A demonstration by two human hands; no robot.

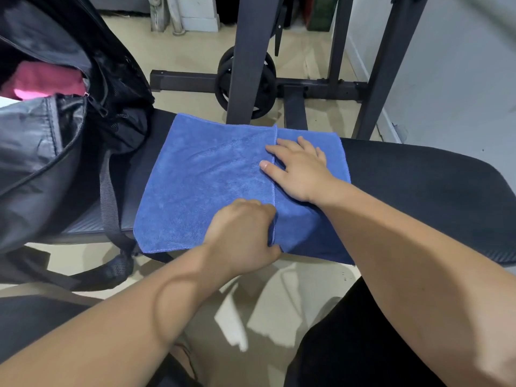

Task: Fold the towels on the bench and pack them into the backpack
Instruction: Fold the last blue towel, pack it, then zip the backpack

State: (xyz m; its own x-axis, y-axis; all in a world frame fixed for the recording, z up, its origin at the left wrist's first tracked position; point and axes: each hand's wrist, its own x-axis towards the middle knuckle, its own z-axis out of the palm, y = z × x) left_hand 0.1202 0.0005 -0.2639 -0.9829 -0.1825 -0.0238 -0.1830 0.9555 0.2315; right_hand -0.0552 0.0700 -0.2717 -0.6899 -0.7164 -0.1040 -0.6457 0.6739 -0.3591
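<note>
With the right hand (298, 170) flat and the left hand (245, 233) pinching the blue towel (206, 174) edge, its overhang could slide off the counter (418, 177).

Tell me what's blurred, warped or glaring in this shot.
Head view: wide-angle bending curves the bench and the frame posts; the top right corner is smeared; the towel and both hands, left and right, are fairly sharp; soft light patches on the floor, no harsh glare.
</note>
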